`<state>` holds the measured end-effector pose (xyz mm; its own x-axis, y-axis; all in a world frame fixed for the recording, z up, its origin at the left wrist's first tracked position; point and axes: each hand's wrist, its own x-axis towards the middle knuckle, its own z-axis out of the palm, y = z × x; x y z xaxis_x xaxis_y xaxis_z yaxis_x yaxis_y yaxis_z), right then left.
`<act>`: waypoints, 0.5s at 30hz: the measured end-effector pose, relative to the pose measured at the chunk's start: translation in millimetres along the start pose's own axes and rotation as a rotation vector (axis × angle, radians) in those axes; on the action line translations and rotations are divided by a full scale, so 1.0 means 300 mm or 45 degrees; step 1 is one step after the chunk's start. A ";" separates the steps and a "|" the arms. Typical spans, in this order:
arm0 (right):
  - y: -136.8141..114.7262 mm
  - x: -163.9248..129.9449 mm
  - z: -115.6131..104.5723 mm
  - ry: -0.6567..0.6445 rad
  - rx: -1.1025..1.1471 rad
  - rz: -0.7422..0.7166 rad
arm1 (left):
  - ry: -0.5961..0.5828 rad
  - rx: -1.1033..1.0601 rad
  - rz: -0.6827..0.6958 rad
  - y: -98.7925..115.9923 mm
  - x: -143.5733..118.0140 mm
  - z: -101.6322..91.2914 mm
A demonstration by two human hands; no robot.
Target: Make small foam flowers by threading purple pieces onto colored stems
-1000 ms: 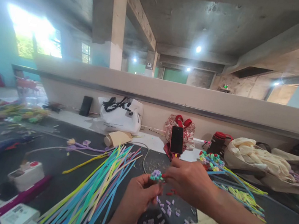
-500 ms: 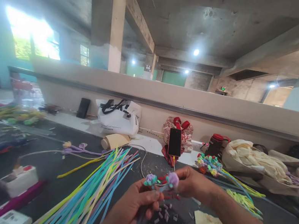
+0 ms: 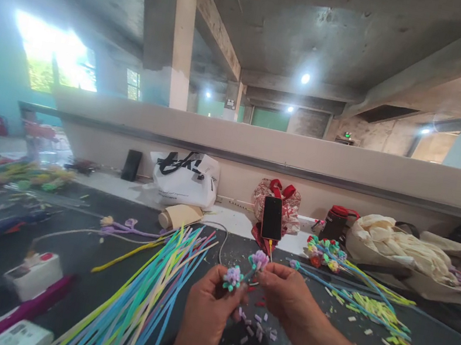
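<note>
So we've got both hands up over the dark table [image 3: 78,252], right in the middle. Our left hand [image 3: 205,317] has its fingers pinched tight on a stem topped with a purple fuzzy flower [image 3: 232,276], and our right hand [image 3: 286,295] is clamped on a second purple flower [image 3: 260,258] just beside it, a little higher. The two blooms sit close, nearly touching. Below the hands there's a scatter of purple cut bits [image 3: 248,336]. Off to the left lies a big fan of colourful strips [image 3: 147,289], and a phone [image 3: 272,217] leans against a red bag [image 3: 280,196] behind.
</note>
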<state>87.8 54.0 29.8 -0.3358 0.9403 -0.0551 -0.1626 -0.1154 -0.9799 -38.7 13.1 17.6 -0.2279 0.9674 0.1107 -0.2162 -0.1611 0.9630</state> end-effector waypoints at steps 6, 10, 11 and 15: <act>-0.005 0.003 0.025 0.064 -0.041 -0.009 | 0.099 0.363 0.243 0.000 -0.013 -0.006; -0.021 0.005 0.010 0.052 -0.036 0.006 | -0.053 0.282 0.167 0.021 -0.028 -0.002; -0.027 0.006 0.002 0.042 -0.014 0.002 | -0.103 0.203 0.131 0.029 -0.030 0.001; -0.060 0.001 -0.030 -0.044 0.087 -0.071 | -0.195 -0.200 -0.059 0.052 -0.029 0.009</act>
<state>99.1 59.3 45.5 -0.3562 0.9344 0.0068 -0.2445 -0.0861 -0.9658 -37.5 2.7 32.3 -0.0699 0.9909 0.1151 -0.3710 -0.1329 0.9191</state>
